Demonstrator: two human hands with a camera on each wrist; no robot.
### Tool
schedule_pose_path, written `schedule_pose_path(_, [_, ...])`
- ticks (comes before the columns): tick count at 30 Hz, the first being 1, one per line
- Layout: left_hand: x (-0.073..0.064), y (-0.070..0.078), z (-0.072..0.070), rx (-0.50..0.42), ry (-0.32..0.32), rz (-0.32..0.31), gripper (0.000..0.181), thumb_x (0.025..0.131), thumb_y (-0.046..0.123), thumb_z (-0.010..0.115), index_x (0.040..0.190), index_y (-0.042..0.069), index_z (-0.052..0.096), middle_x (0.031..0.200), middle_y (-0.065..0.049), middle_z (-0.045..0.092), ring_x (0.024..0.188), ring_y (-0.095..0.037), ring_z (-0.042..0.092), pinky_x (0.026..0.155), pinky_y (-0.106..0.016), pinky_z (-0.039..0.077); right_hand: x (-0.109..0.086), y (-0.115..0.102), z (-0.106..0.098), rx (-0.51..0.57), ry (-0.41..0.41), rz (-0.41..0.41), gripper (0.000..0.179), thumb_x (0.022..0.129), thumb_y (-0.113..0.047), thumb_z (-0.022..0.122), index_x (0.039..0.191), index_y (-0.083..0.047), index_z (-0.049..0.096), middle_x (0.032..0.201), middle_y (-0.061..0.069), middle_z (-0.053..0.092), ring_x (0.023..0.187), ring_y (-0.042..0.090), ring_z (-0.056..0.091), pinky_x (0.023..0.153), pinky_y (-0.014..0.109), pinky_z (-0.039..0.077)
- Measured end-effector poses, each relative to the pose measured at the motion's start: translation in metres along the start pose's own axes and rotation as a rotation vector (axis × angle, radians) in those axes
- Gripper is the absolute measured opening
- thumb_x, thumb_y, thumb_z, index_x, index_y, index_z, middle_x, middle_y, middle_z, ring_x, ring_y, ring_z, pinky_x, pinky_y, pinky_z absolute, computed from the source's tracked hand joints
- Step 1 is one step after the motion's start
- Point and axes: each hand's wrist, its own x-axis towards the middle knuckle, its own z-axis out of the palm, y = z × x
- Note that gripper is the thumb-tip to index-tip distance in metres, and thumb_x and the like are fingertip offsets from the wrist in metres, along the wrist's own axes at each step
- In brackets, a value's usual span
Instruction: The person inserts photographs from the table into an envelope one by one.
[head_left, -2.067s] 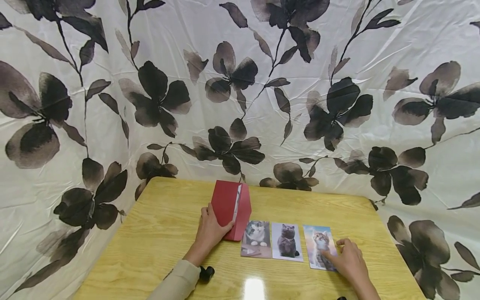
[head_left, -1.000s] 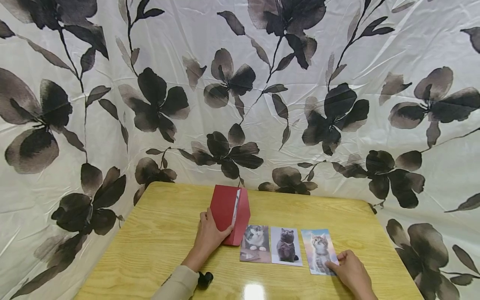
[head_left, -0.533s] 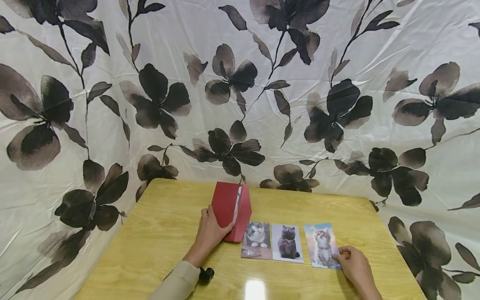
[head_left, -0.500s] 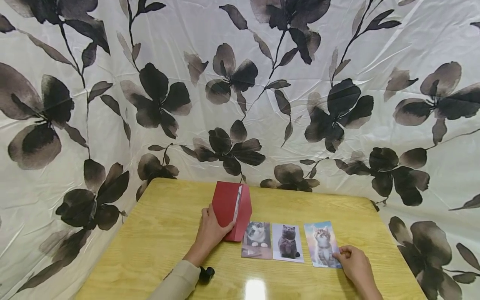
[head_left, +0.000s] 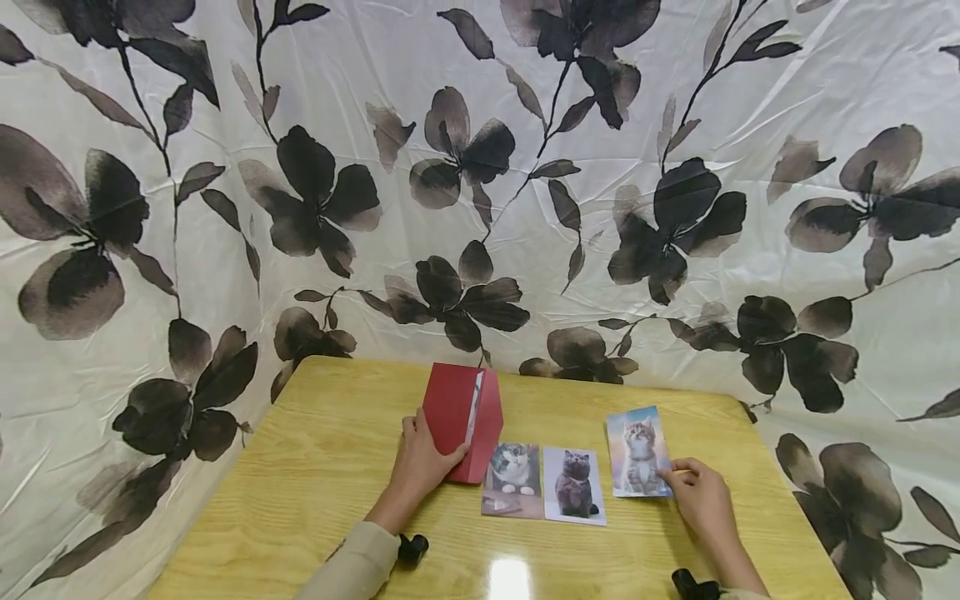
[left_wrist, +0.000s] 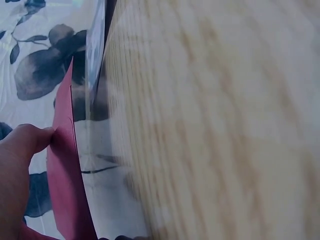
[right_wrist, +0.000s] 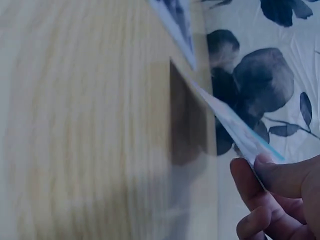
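In the head view my left hand [head_left: 422, 458] grips a red envelope [head_left: 452, 408] by its lower part, thumb across its front. The envelope's flap is open toward the right, and the white edge of something inside shows along the opening. In the left wrist view the thumb presses the red envelope [left_wrist: 65, 165]. My right hand [head_left: 702, 496] pinches a tabby kitten picture card [head_left: 637, 454] at its lower right corner. The right wrist view shows this card [right_wrist: 240, 127] tilted off the table between thumb and finger, its shadow below.
Two more cat cards lie side by side on the wooden table [head_left: 315, 500]: a grey-and-white cat card [head_left: 512, 481] beside the envelope and a dark grey cat card [head_left: 574, 487] to its right. A floral curtain [head_left: 480, 208] hangs behind the table.
My right hand first rests on the kitten card, then pinches its corner and lifts it up and away from the table. The left hand and the envelope stay in place.
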Motion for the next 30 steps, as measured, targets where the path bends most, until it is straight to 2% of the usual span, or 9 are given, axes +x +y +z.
schedule_pose_path(4, [0.000,0.001,0.002,0.006,0.008,0.002,0.117,0.084,0.051,0.088,0.162,-0.011,0.026,0.143,-0.031,0.041,0.116,-0.041,0.057,0.098,-0.054,0.057,0.007,-0.006,0.006,0.077,0.029,0.006,0.036,0.103,-0.027,0.074,0.122,0.004,0.070,0.080,0.004,0.076,0.059,0.016,0.054,0.058,0.032,0.042])
schedule_pose_path(9, [0.000,0.003,0.000,-0.004,0.010,-0.009,0.117,0.085,0.050,0.088,0.163,-0.010,0.025,0.145,-0.031,0.041,0.117,-0.041,0.057,0.098,-0.054,0.057,0.012,-0.017,0.018,0.170,0.039,-0.022,0.035,0.105,-0.029,0.072,0.121,0.002,0.067,0.080,0.005,0.076,0.059,0.015,0.052,0.060,0.030,0.043])
schedule_pose_path(11, [-0.001,0.003,0.000,-0.004,0.007,-0.018,0.117,0.085,0.050,0.088,0.163,-0.009,0.025,0.145,-0.031,0.040,0.118,-0.041,0.057,0.098,-0.054,0.057,0.013,-0.022,0.025,0.193,0.028,-0.038,0.034,0.105,-0.028,0.073,0.118,0.002,0.066,0.080,0.005,0.077,0.065,0.012,0.057,0.066,0.027,0.045])
schedule_pose_path(14, [-0.002,0.002,0.000,0.001,0.009,-0.017,0.117,0.085,0.049,0.088,0.163,-0.010,0.025,0.145,-0.031,0.041,0.117,-0.042,0.057,0.098,-0.054,0.057,0.013,-0.029,0.038,0.245,0.002,-0.041,0.029,0.103,-0.025,0.075,0.112,0.002,0.066,0.080,0.004,0.079,0.069,0.010,0.058,0.068,0.026,0.044])
schedule_pose_path(18, [-0.003,0.001,0.002,0.002,0.014,-0.009,0.117,0.084,0.049,0.088,0.162,-0.011,0.026,0.144,-0.032,0.041,0.115,-0.041,0.058,0.097,-0.054,0.057,0.014,-0.040,0.055,0.343,-0.033,-0.030,0.025,0.101,-0.020,0.078,0.104,0.001,0.065,0.079,0.004,0.078,0.062,0.010,0.049,0.060,0.026,0.038])
schedule_pose_path(22, [-0.003,0.001,0.003,0.003,0.017,-0.013,0.117,0.084,0.050,0.088,0.162,-0.011,0.026,0.144,-0.032,0.041,0.115,-0.041,0.057,0.097,-0.054,0.057,0.016,-0.054,0.069,0.415,-0.055,-0.031,0.024,0.098,-0.016,0.081,0.098,0.000,0.064,0.077,0.002,0.076,0.060,0.009,0.048,0.056,0.025,0.037])
schedule_pose_path(30, [-0.001,0.005,0.002,-0.003,0.028,-0.010,0.115,0.084,0.048,0.089,0.162,-0.010,0.027,0.142,-0.031,0.042,0.114,-0.040,0.057,0.097,-0.054,0.057,0.025,-0.075,0.088,0.443,-0.065,-0.094,0.022,0.097,-0.013,0.081,0.096,0.000,0.065,0.072,0.005,0.073,0.056,0.007,0.048,0.053,0.023,0.034])
